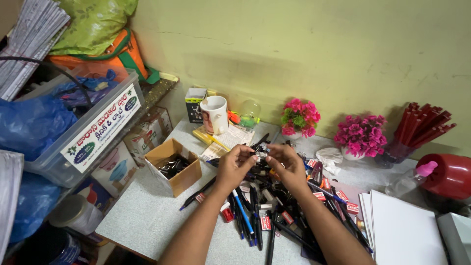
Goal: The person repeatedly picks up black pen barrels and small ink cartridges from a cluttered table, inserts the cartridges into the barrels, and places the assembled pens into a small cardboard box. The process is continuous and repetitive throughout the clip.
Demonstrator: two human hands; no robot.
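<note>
My left hand [235, 167] and my right hand [287, 164] meet above a heap of pens [267, 211] on a grey-speckled table [142, 216]. Together they pinch a dark pen [259, 145], which slants up and to the right between the fingertips. Which hand bears its weight I cannot tell. The heap holds several black and blue pens and small red-and-white labels. An open cardboard box [174, 167] with dark pen parts inside stands left of my left hand.
At the back stand a white mug [215, 114], two pots of pink flowers [300, 118] and a holder of red pens [417, 127]. White sheets [407, 228] lie at right beside a red container [449, 174]. A clear plastic bin [88, 127] sits on shelves at left.
</note>
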